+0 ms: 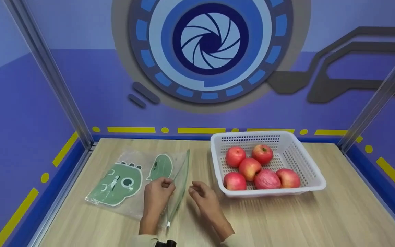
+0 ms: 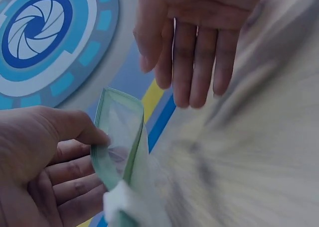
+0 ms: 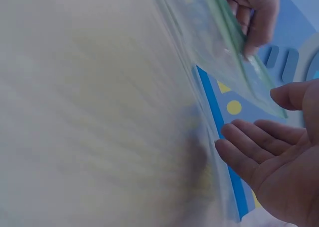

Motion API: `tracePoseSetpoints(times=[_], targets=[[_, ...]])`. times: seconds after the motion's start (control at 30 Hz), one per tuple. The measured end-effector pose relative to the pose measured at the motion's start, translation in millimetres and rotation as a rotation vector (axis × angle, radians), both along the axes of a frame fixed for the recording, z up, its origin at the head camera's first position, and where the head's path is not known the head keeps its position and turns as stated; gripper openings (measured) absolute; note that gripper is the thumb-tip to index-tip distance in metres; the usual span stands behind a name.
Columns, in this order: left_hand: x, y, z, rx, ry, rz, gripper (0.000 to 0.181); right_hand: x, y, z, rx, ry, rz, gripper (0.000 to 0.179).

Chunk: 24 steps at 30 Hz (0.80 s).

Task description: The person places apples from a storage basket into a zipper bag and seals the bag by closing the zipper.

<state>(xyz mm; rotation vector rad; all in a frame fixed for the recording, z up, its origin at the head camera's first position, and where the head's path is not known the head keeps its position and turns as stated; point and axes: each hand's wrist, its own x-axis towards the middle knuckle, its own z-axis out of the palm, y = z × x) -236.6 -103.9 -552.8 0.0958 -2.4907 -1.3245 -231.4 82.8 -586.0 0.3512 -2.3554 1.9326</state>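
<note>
A clear zip bag [image 1: 132,181] with green dinosaur prints lies on the left of the table, its green-edged mouth raised and parted. My left hand [image 1: 158,193] pinches one edge of that mouth between thumb and fingers; the left wrist view shows the thumb [image 2: 94,135] on the green strip [image 2: 103,162]. Just right of the mouth is my right hand [image 1: 206,202], its fingers loosely bent and holding nothing. In the right wrist view, the right hand's fingers [image 3: 254,147] are apart from the bag [image 3: 234,43].
A white perforated basket [image 1: 273,193] stands at the right, with several red apples [image 1: 267,179] inside. Walls with blue and purple graphics enclose the wooden table [image 1: 286,219] at the back and sides. Metal posts [image 1: 51,75] rise at the back corners.
</note>
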Motion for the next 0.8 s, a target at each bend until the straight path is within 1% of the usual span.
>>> tracePoseSetpoints(times=[0.07, 0.17, 0.27, 0.37, 0.43, 0.57, 0.67, 0.8], targets=[[1.0, 0.3, 3.8, 0.054, -0.019, -0.058, 0.004, 0.2, -3, 0.9, -0.018, -0.017, 0.009, 0.039], [3.2, 0.0, 6.6, 0.171, -0.074, -0.149, 0.007, 0.9, -6, 0.1, -0.058, -0.038, 0.027, 0.036], [4.6, -1.7, 8.2, 0.271, -0.127, -0.222, 0.009, 0.8, -9, -0.2, -0.038, -0.026, 0.019, 0.025], [3.9, -4.5, 10.5, 0.308, -0.159, -0.269, 0.010, -0.1, -9, 0.7, 0.012, -0.003, -0.024, 0.014], [3.7, -6.6, 11.5, 0.320, -0.173, -0.287, 0.012, -0.3, -9, 0.8, 0.018, -0.010, -0.059, 0.012], [4.1, -10.7, 10.4, 0.323, -0.184, -0.299, 0.018, 0.8, -7, -1.1, -0.017, -0.047, -0.120, 0.015], [4.2, -13.5, 9.3, 0.309, -0.183, -0.284, 0.020, 1.0, -5, -1.6, -0.042, -0.065, -0.131, 0.018], [3.2, -17.7, 10.4, 0.300, -0.179, -0.268, 0.020, 0.3, -5, -0.8, -0.045, -0.053, -0.127, 0.019]])
